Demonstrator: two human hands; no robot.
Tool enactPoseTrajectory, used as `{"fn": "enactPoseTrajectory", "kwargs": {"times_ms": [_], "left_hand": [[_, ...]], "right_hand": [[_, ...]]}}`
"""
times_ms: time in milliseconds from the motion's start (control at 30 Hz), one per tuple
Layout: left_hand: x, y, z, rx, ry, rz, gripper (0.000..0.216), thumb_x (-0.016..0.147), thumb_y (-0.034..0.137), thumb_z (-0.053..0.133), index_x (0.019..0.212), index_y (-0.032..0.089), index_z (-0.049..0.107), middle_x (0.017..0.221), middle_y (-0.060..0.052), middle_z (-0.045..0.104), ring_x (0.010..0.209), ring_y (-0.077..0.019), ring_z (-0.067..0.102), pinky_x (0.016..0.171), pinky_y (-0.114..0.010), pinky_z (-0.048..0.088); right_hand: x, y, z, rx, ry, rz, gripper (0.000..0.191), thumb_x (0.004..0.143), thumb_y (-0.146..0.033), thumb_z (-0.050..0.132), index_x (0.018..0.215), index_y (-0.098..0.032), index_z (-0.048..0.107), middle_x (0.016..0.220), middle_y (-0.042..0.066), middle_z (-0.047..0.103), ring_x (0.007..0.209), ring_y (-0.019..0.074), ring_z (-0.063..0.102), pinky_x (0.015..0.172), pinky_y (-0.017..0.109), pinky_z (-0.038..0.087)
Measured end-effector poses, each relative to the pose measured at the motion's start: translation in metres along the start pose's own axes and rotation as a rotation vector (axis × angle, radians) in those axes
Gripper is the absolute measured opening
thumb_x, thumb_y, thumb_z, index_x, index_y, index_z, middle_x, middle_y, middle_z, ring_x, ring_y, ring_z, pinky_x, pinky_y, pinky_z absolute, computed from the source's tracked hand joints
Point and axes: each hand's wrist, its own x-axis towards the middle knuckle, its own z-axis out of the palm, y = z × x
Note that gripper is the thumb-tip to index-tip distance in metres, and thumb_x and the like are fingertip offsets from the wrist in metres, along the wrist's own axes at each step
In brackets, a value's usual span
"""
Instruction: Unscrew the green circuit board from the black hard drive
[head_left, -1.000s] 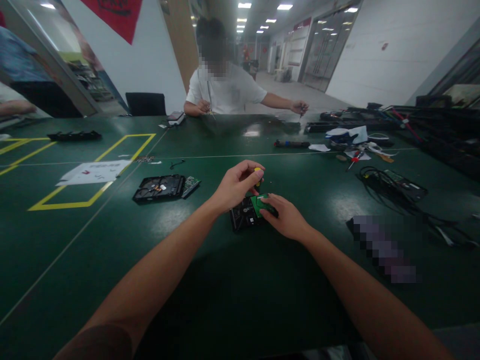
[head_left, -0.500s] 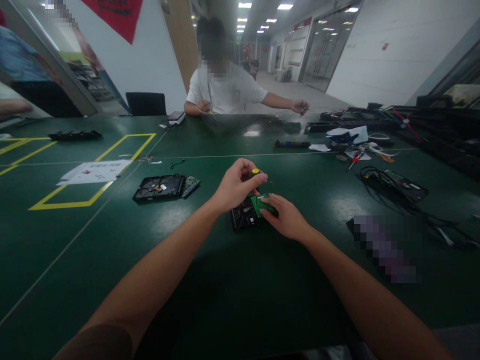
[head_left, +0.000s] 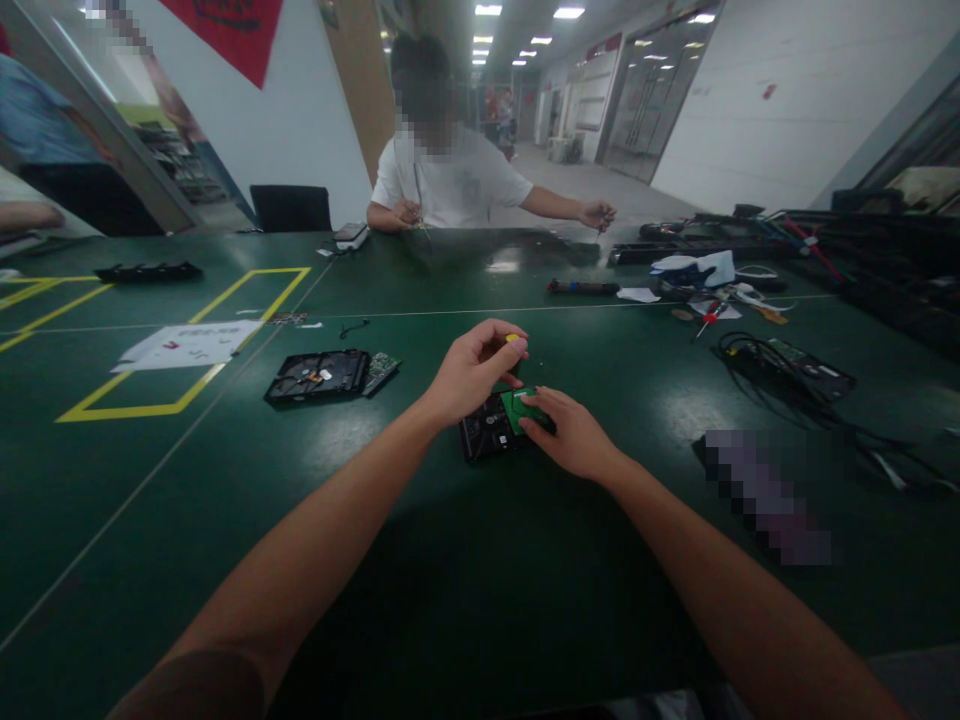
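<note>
A black hard drive (head_left: 486, 430) with a green circuit board (head_left: 516, 408) on top lies on the green table (head_left: 225, 520) in front of me. My left hand (head_left: 469, 372) is closed round a screwdriver with a yellow cap (head_left: 512, 339), held upright over the drive. My right hand (head_left: 574, 435) rests on the drive's right side, fingers pressed on the green board and holding it down.
A second opened drive (head_left: 319, 374) with a small board lies to the left, near a yellow-taped rectangle (head_left: 187, 340) with papers. Cables and parts (head_left: 787, 365) crowd the right side. A person in a white shirt (head_left: 450, 180) works across the table.
My left hand's fingers have shifted slightly round the screwdriver's top, as if turning it. My right hand and the drive have stayed put.
</note>
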Motion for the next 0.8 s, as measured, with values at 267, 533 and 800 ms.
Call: {"fn": "enactPoseTrajectory", "kwargs": {"times_ms": [267,533,800], "left_hand": [[-0.0026,-0.0004,0.0027,0.025,0.058,0.012,0.041,0.083,0.038,0.089,0.096,0.019,0.055,0.093,-0.002,0.067,0.068,-0.0091,0.061,0.052,-0.019,0.057],[-0.0007,0.0037,-0.0021,0.051,-0.028,0.002,0.029,0.100,0.042,0.069,0.116,0.018,0.070,0.096,-0.005,0.068,0.091,-0.0162,0.068,0.067,-0.024,0.063],[0.0002,0.0045,-0.0012,-0.059,0.000,-0.057,0.028,0.101,0.044,0.065,0.110,0.018,0.073,0.107,-0.009,0.071,0.100,-0.0198,0.069,0.068,-0.029,0.067]], "right_hand": [[-0.0004,-0.0022,-0.0016,0.036,0.015,0.013,0.038,0.100,-0.041,0.065,0.134,-0.025,0.070,0.144,0.014,0.068,0.140,0.0348,0.060,0.115,0.060,0.050],[0.0002,0.0028,0.0027,0.027,0.017,0.000,0.039,0.100,-0.041,0.066,0.134,-0.023,0.069,0.144,0.016,0.068,0.139,0.0334,0.061,0.117,0.056,0.049],[-0.0001,0.0033,0.0018,0.014,0.020,-0.005,0.039,0.100,-0.041,0.065,0.134,-0.022,0.070,0.144,0.016,0.067,0.139,0.0332,0.061,0.117,0.056,0.049]]}}
